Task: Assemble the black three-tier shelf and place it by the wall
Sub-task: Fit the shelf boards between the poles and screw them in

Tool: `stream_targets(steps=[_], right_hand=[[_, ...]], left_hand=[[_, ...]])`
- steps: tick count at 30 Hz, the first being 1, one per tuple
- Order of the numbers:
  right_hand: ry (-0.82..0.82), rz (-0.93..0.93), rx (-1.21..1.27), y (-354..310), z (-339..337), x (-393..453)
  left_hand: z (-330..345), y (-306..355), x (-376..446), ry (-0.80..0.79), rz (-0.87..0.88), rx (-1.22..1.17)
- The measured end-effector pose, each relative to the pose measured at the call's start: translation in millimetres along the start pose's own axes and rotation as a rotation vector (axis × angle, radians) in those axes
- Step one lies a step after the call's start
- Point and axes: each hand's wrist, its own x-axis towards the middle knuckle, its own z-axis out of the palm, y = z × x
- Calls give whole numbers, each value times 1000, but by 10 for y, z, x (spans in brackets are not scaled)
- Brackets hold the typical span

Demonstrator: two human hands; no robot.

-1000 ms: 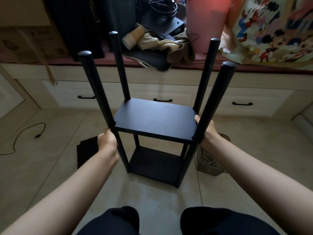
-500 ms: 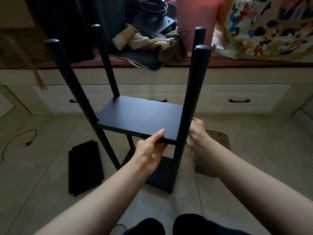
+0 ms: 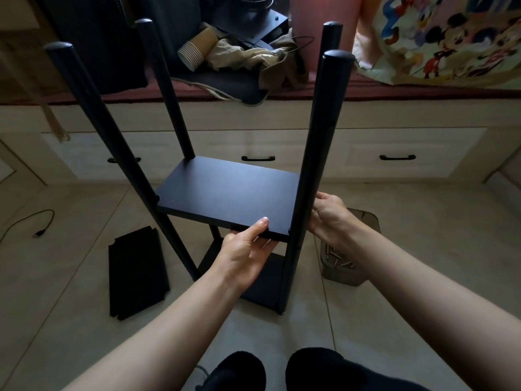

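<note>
Left hand (image 3: 248, 253) fingers pinch shelf (image 3: 228, 197) edge; right hand (image 3: 328, 214) beside post (image 3: 315, 165).

Four posts (image 3: 318, 153), two mounted boards (image 3: 228, 196), one loose board (image 3: 138, 272).

The black four-post shelf frame (image 3: 228, 193) stands on the tiled floor (image 3: 423, 263), before the low drawer unit (image 3: 366, 153). A loose flat black shelf board (image 3: 138, 272) lies on the floor to its left; a clear plastic container of screws (image 3: 346, 266) sits right of it. A stack of brown paper cups (image 3: 196, 50) lies on the unit's top, behind the frame.
</note>
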Motion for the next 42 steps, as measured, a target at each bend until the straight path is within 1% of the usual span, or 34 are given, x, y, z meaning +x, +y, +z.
stream_targets(steps=[5, 7, 9, 12, 13, 16, 18, 21, 25, 33, 37, 40, 42], right_hand=[[37, -20, -21, 88, -21, 23], [34, -8, -87, 74, -48, 41], [73, -4, -190, 42, -79, 72], [105, -56, -302, -37, -124, 118], [91, -81, -367, -72, -135, 127], [72, -201, -685, -168, -162, 169], [50, -276, -780, -232, -173, 184], [4, -266, -741, -316, -169, 156], [35, -280, -772, -371, -167, 86], [31, -317, -799, -263, -165, -127], [53, -333, -778, -212, -182, -96], [85, -303, -776, -92, -345, -37], [113, -239, -871, 76, -558, 23]], left_hand=[[-57, -21, 11, -24, 20, -10], [-66, -24, 22, -38, 18, -6], [-77, -25, 29, -48, 10, -8], [-98, -20, 38, -66, -2, -15], [-102, -19, 42, -69, -5, -12], [-105, -16, 48, -75, 1, -3], [-103, -7, 50, -73, 6, 4], [-117, 9, 51, -73, 9, 12], [-165, 59, 36, -95, -3, 44], [-302, 204, -58, -139, -14, 100], [-293, 202, -65, -123, -26, 111], [-300, 191, -58, -112, -18, 105], [-309, 191, -59, -107, -7, 108]])
